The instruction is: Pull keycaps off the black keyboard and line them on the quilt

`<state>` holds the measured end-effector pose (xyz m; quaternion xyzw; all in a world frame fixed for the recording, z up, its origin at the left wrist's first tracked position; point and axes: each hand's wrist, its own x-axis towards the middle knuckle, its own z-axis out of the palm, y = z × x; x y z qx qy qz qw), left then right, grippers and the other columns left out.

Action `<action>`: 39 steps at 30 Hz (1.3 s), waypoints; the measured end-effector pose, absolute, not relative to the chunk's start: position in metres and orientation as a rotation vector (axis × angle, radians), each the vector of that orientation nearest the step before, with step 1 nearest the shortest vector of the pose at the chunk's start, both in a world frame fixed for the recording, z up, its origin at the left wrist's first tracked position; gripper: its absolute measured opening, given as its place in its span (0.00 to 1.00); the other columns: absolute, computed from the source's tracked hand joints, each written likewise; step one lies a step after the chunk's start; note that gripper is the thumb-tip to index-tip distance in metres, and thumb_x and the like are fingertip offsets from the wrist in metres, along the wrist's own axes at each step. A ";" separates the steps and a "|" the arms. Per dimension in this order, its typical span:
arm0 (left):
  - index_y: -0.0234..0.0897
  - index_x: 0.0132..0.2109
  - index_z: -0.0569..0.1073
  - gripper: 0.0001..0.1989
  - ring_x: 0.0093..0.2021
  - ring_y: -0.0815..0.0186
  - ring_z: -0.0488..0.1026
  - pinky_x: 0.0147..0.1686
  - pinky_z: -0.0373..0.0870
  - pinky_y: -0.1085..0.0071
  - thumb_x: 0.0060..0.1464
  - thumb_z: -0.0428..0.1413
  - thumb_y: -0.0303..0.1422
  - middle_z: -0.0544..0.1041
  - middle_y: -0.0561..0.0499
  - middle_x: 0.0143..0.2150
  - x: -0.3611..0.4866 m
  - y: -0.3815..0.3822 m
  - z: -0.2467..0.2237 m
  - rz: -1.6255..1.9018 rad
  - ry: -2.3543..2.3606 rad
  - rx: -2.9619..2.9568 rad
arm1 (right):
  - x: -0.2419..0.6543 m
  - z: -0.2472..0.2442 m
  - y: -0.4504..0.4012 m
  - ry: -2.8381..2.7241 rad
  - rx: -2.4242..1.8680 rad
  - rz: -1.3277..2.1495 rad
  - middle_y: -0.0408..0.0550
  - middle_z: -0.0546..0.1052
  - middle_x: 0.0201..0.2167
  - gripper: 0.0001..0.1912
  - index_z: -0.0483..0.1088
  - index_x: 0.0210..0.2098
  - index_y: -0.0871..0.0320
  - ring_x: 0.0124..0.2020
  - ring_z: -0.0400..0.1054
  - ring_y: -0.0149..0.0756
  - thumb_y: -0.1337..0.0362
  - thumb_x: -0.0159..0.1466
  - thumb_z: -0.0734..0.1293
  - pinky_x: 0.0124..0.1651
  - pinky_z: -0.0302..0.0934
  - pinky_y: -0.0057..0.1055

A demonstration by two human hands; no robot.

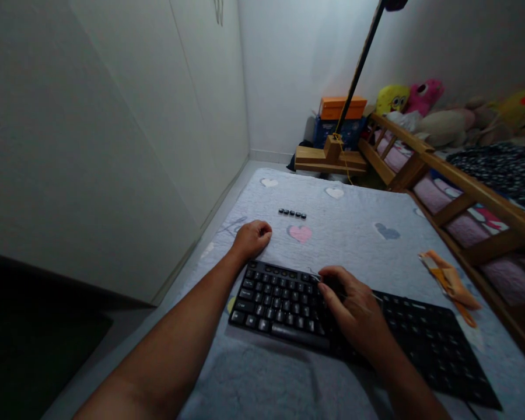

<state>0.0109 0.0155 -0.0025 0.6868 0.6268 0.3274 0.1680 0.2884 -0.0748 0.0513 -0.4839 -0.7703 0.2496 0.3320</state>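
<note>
A black keyboard [284,300] lies on the patterned cloth, its right end slanting toward me. My right hand [354,309] is over the middle of it, closed on a thin metal tool [315,276] with two fine wire-like prongs. The prong tips are above the top rows of keys. Just beyond the keyboard's far left corner, my left hand [252,239] rests on the cloth with its fingers loosely curled and nothing visible in them. Farther out, several small black keycaps [292,213] sit in a short row. My right hand hides the keys beneath it.
To the right of the keyboard lies an orange-handled tool [441,280] with an orange cloth-like piece. A wooden bed rail [476,181] runs along the right side. White cabinet doors [149,116] border the left. A wooden stand [330,156] with a pole is beyond the far edge.
</note>
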 end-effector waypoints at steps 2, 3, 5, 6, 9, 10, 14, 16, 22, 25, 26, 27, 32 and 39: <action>0.36 0.35 0.78 0.06 0.35 0.63 0.74 0.40 0.69 0.69 0.53 0.55 0.30 0.79 0.48 0.35 0.011 0.016 -0.003 0.928 1.783 1.961 | 0.286 0.048 -0.075 -2.041 -1.250 0.647 0.47 0.82 0.36 0.08 0.73 0.41 0.53 0.38 0.78 0.40 0.60 0.65 0.64 0.44 0.71 0.36; 0.36 0.35 0.78 0.06 0.35 0.63 0.74 0.40 0.69 0.68 0.53 0.55 0.30 0.79 0.48 0.35 0.011 0.016 -0.003 0.924 1.785 1.965 | 0.285 0.047 -0.075 -2.050 -1.240 0.641 0.47 0.82 0.36 0.07 0.73 0.40 0.53 0.38 0.78 0.40 0.60 0.65 0.64 0.44 0.71 0.36; 0.36 0.35 0.78 0.07 0.35 0.63 0.74 0.40 0.69 0.68 0.53 0.55 0.30 0.80 0.48 0.35 0.011 0.016 -0.002 0.914 1.788 1.967 | 0.283 0.046 -0.075 -2.063 -1.220 0.623 0.48 0.82 0.36 0.07 0.74 0.40 0.53 0.38 0.78 0.41 0.61 0.65 0.65 0.45 0.72 0.36; 0.36 0.35 0.78 0.07 0.35 0.63 0.73 0.40 0.69 0.68 0.53 0.55 0.31 0.80 0.48 0.35 0.011 0.016 -0.001 0.912 1.789 1.967 | 0.283 0.045 -0.075 -2.067 -1.210 0.614 0.48 0.83 0.37 0.07 0.74 0.40 0.53 0.39 0.78 0.41 0.61 0.65 0.65 0.45 0.72 0.37; 0.36 0.35 0.78 0.08 0.35 0.63 0.73 0.40 0.70 0.68 0.53 0.55 0.31 0.80 0.48 0.35 0.011 0.016 -0.001 0.914 1.795 1.962 | 0.282 0.043 -0.077 -2.071 -1.185 0.586 0.50 0.83 0.37 0.07 0.74 0.40 0.54 0.39 0.78 0.41 0.61 0.65 0.65 0.46 0.72 0.38; 0.36 0.36 0.78 0.08 0.35 0.63 0.73 0.40 0.70 0.68 0.53 0.55 0.31 0.80 0.48 0.35 0.011 0.016 -0.001 0.912 1.798 1.961 | 0.282 0.043 -0.077 -2.075 -1.178 0.579 0.50 0.83 0.37 0.07 0.74 0.40 0.54 0.39 0.78 0.42 0.61 0.65 0.65 0.46 0.72 0.38; 0.36 0.36 0.79 0.08 0.35 0.63 0.74 0.41 0.70 0.68 0.53 0.55 0.31 0.80 0.48 0.35 0.011 0.016 -0.002 0.910 1.803 1.964 | 0.283 0.040 -0.077 -2.083 -1.152 0.550 0.50 0.82 0.37 0.07 0.74 0.40 0.53 0.39 0.78 0.42 0.61 0.65 0.65 0.46 0.72 0.39; 0.36 0.35 0.79 0.07 0.35 0.63 0.73 0.41 0.70 0.68 0.53 0.55 0.31 0.79 0.48 0.35 0.011 0.016 -0.002 0.911 1.800 1.969 | 0.284 0.039 -0.077 -2.086 -1.148 0.542 0.50 0.82 0.37 0.07 0.74 0.40 0.53 0.39 0.78 0.42 0.61 0.65 0.65 0.46 0.72 0.40; 0.36 0.35 0.78 0.07 0.35 0.63 0.73 0.40 0.69 0.69 0.53 0.55 0.31 0.79 0.48 0.34 0.011 0.017 -0.004 0.914 1.797 1.974 | 0.284 0.037 -0.077 -2.083 -1.176 0.537 0.50 0.82 0.36 0.06 0.74 0.39 0.55 0.38 0.77 0.42 0.61 0.65 0.65 0.45 0.71 0.39; 0.36 0.35 0.78 0.07 0.34 0.63 0.73 0.40 0.69 0.68 0.54 0.55 0.31 0.79 0.48 0.34 0.011 0.017 -0.003 0.912 1.801 1.968 | 0.283 0.036 -0.077 -2.088 -1.194 0.547 0.50 0.82 0.36 0.06 0.73 0.38 0.55 0.38 0.77 0.42 0.61 0.66 0.65 0.45 0.71 0.39; 0.36 0.35 0.78 0.07 0.34 0.63 0.73 0.39 0.69 0.68 0.54 0.55 0.31 0.79 0.48 0.34 0.012 0.016 -0.003 0.910 1.802 1.964 | 0.283 0.036 -0.076 -2.089 -1.198 0.549 0.50 0.82 0.36 0.07 0.73 0.38 0.55 0.38 0.77 0.42 0.61 0.66 0.64 0.45 0.71 0.39; 0.36 0.35 0.78 0.07 0.34 0.63 0.73 0.39 0.69 0.68 0.54 0.55 0.31 0.79 0.48 0.34 0.012 0.016 -0.002 0.908 1.803 1.961 | 0.282 0.036 -0.076 -2.089 -1.200 0.548 0.50 0.82 0.36 0.07 0.73 0.38 0.55 0.39 0.77 0.42 0.61 0.66 0.64 0.45 0.71 0.39; 0.36 0.35 0.79 0.07 0.34 0.63 0.73 0.40 0.69 0.68 0.53 0.55 0.31 0.78 0.48 0.34 0.012 0.015 -0.001 0.913 1.806 1.958 | 0.279 0.035 -0.075 -2.098 -1.197 0.522 0.51 0.81 0.36 0.07 0.73 0.38 0.56 0.39 0.77 0.42 0.61 0.66 0.64 0.47 0.70 0.39; 0.36 0.36 0.79 0.08 0.35 0.63 0.74 0.41 0.69 0.68 0.54 0.55 0.31 0.79 0.48 0.35 0.011 0.017 -0.005 0.899 1.812 1.971 | 0.281 0.035 -0.075 -2.102 -1.234 0.488 0.50 0.81 0.35 0.07 0.73 0.37 0.56 0.38 0.76 0.42 0.63 0.66 0.63 0.45 0.69 0.38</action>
